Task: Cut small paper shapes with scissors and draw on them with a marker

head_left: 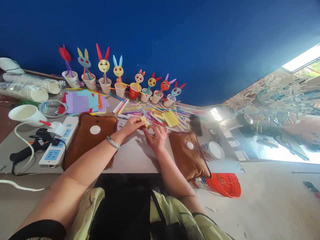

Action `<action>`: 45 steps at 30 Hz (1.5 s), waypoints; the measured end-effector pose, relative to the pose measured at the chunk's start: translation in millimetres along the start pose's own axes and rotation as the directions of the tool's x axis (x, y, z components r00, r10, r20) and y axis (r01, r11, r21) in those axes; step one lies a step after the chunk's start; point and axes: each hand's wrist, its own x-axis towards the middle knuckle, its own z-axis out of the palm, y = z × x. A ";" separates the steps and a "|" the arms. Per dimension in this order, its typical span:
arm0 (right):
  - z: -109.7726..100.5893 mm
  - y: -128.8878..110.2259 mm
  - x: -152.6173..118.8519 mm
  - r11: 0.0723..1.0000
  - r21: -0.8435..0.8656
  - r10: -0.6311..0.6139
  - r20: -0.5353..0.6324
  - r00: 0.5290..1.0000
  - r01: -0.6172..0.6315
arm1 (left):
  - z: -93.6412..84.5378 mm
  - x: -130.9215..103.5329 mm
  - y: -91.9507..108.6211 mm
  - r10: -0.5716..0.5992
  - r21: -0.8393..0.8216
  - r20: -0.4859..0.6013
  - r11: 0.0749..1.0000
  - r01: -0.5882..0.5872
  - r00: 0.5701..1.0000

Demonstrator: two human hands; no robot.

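Note:
My left hand (133,126), with a bangle on its wrist, pinches a small piece of yellow paper (144,120) over the middle of the table. My right hand (157,135) is closed at the lower right edge of the same piece, thumb and fingertips meeting there. Behind the hands lies a larger yellow sheet (171,117) on a spread of coloured sticks and markers (155,116). Brown plush pillow-like warmers lie on both sides: one (87,143) under my left forearm, another (188,153) beside my right forearm.
Paper cups (105,86) with rabbit-faced stick figures line the blue wall. On the left are coloured paper sheets (77,101), a power strip (58,143), a black glue gun (32,146) with cords, and a white cup (27,113). An orange bucket (225,185) stands below the right edge.

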 end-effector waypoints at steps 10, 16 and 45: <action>7.9 8.8 7.6 0.509 0.677 0.438 0.328 0.837 -0.532 | 1.3 -1.0 6.3 0.064 -0.032 0.044 0.998 -0.062 0.997; 5.8 10.0 7.2 0.502 0.675 0.463 0.319 0.827 -0.541 | 0.7 -0.5 4.2 0.067 -0.004 0.065 0.998 -0.067 0.996; -4.3 3.2 10.2 0.538 0.650 0.398 0.366 0.842 -0.537 | -1.7 -2.5 7.6 0.031 0.045 0.021 0.998 -0.032 0.999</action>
